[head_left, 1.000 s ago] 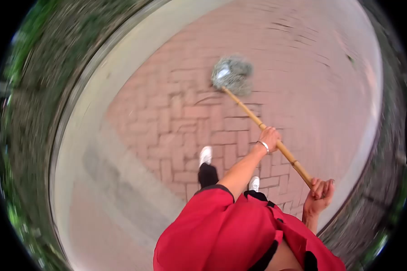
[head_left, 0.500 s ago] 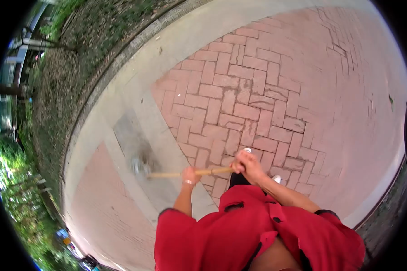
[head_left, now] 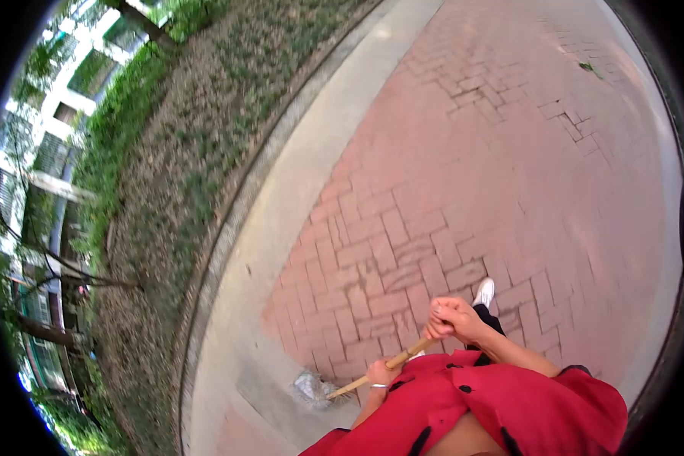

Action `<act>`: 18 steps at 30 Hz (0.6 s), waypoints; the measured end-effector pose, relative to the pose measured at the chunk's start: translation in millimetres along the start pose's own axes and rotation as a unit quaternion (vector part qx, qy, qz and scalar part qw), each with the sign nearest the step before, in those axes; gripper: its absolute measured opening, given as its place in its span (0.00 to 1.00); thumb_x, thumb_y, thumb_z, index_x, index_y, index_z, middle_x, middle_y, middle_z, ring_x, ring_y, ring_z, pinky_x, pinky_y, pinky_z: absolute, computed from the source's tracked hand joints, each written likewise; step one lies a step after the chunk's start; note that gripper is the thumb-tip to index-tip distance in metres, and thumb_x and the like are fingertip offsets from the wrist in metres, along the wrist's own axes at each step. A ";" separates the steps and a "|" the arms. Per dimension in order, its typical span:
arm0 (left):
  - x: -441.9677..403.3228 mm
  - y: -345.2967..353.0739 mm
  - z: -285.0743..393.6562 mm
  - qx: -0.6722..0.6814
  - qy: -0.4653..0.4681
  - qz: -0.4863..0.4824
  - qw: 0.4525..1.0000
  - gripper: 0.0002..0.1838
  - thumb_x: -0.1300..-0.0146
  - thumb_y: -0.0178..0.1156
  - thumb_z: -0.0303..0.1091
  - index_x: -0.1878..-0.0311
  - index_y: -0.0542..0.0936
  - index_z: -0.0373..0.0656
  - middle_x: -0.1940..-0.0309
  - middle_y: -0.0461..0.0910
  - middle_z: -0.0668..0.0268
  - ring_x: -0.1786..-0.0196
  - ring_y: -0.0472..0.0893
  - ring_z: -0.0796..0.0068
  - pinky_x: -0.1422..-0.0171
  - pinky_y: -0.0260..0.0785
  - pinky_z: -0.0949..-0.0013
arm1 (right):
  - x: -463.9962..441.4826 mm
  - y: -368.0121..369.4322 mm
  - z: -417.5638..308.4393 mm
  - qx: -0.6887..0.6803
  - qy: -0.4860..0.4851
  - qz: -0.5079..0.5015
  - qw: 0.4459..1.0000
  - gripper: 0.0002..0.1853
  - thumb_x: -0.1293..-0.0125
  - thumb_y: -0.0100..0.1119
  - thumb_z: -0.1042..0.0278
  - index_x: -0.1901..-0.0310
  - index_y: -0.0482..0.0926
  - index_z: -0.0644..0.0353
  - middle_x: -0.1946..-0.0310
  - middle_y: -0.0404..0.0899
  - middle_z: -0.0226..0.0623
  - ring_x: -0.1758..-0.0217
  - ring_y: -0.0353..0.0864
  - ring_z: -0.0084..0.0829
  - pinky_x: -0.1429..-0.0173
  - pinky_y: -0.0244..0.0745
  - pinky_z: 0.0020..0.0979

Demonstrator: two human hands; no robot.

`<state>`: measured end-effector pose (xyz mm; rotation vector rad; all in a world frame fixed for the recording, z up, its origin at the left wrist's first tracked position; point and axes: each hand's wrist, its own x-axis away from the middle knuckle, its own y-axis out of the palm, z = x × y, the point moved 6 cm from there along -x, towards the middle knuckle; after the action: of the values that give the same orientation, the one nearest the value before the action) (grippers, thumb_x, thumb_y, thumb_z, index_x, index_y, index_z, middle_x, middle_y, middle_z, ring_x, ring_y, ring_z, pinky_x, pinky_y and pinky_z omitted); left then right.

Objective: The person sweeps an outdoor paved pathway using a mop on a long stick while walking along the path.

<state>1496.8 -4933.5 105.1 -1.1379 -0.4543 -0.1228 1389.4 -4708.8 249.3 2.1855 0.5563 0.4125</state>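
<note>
A broom with a yellowish wooden handle (head_left: 352, 386) slants across in front of me. Its whitish-grey, bristly head (head_left: 310, 388) is down at the paving on my left, by the border between grey concrete and red brick. My left hand (head_left: 382, 372), with a band at the wrist, is wrapped round the handle at its middle. Higher up, my right hand (head_left: 450, 318) is closed round the top end of the handle.
Red brick paving (head_left: 380, 235) spreads ahead and to the right, edged by a pale concrete strip (head_left: 281, 235). Left of it, a kerb (head_left: 219, 242) borders a planted bed (head_left: 175, 182) with trees. A white shoe (head_left: 485, 292) shows beyond my right hand. A green leaf (head_left: 589, 69) lies far ahead.
The view has turned and moved along the path. The broom head has come in from farther left to nearer my body. A foot has stepped forward; both hands keep their hold.
</note>
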 end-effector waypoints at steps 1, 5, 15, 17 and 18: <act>-18.9 -4.8 36.4 0.008 0.054 -0.010 0.998 0.10 0.54 0.58 0.43 0.68 0.82 0.56 0.76 0.79 0.58 0.70 0.78 0.52 0.64 0.72 0.54 | 6.3 -7.5 -32.3 0.019 -0.021 -0.017 0.999 0.15 0.32 0.42 0.65 0.77 0.62 0.58 0.89 0.57 0.27 0.84 0.57 0.22 0.63 0.67 0.33; -83.5 -17.2 182.0 -0.016 0.150 0.029 0.988 0.08 0.52 0.57 0.41 0.71 0.83 0.53 0.78 0.78 0.56 0.70 0.78 0.52 0.65 0.72 0.55 | 51.8 -56.3 -163.4 0.058 -0.136 0.040 0.988 0.14 0.34 0.44 0.67 0.78 0.62 0.60 0.89 0.59 0.28 0.84 0.59 0.22 0.64 0.68 0.33; -165.6 59.7 520.4 -0.055 0.543 -0.079 0.834 0.07 0.47 0.58 0.40 0.74 0.80 0.50 0.82 0.77 0.60 0.76 0.77 0.57 0.72 0.70 0.57 | 244.4 -200.1 -346.9 0.253 0.009 0.286 0.924 0.17 0.34 0.42 0.71 0.46 0.67 0.68 0.63 0.76 0.40 0.63 0.78 0.32 0.50 0.74 0.34; -169.6 85.7 581.6 -0.101 0.647 -0.102 0.749 0.09 0.45 0.57 0.39 0.77 0.78 0.48 0.83 0.77 0.62 0.79 0.77 0.59 0.74 0.68 0.57 | 264.7 -219.5 -350.7 0.173 0.164 0.232 0.943 0.21 0.33 0.39 0.72 0.39 0.60 0.65 0.56 0.76 0.43 0.58 0.78 0.33 0.53 0.76 0.31; -173.0 98.7 607.7 -0.089 0.683 -0.111 0.717 0.10 0.44 0.56 0.38 0.79 0.77 0.47 0.84 0.76 0.63 0.77 0.77 0.62 0.71 0.69 0.59 | 270.9 -227.9 -356.1 0.148 0.214 0.229 0.938 0.22 0.32 0.38 0.72 0.37 0.57 0.64 0.56 0.76 0.44 0.58 0.79 0.33 0.55 0.77 0.31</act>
<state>1198.3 -4370.3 157.0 -0.8815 0.7881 -1.1569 1396.2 -4210.9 313.7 2.5290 0.3448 1.1386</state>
